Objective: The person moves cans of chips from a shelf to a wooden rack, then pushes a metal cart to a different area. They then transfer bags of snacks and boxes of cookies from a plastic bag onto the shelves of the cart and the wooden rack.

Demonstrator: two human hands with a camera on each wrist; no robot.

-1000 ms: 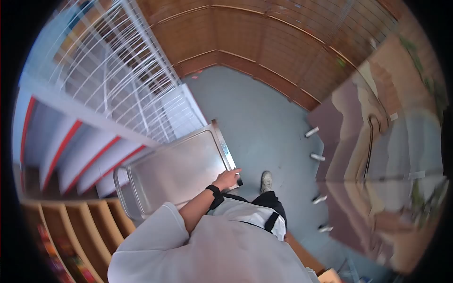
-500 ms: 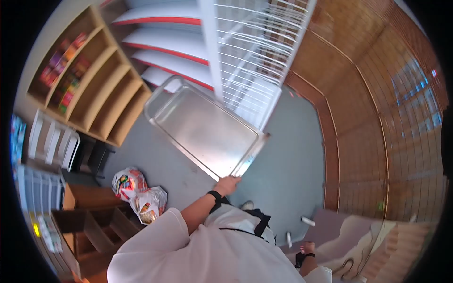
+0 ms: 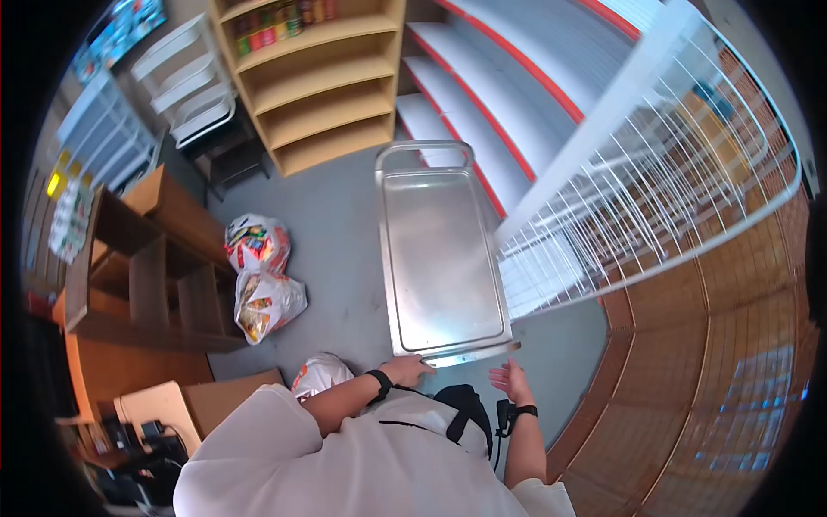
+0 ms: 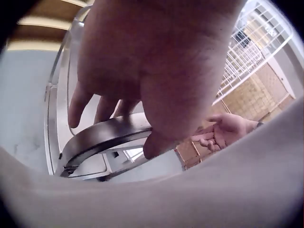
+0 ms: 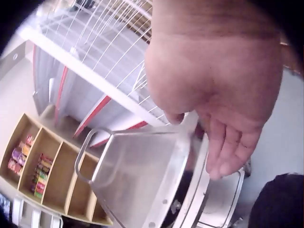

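Cart point(image 3: 444, 258) lies straight ahead, long axis running away from the body; the left hand point(image 3: 407, 370), nearer, grips its near handle point(image 4: 97, 134); the right hand point(image 3: 515, 382), just beside the right corner, holds nothing, fingers extended.

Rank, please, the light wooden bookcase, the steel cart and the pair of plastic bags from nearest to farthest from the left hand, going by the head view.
1. Steel cart: in front, its near end held by the left hand.
2. Pair of plastic bags: on the floor, left.
3. Light wooden bookcase: far end, beyond the cart.
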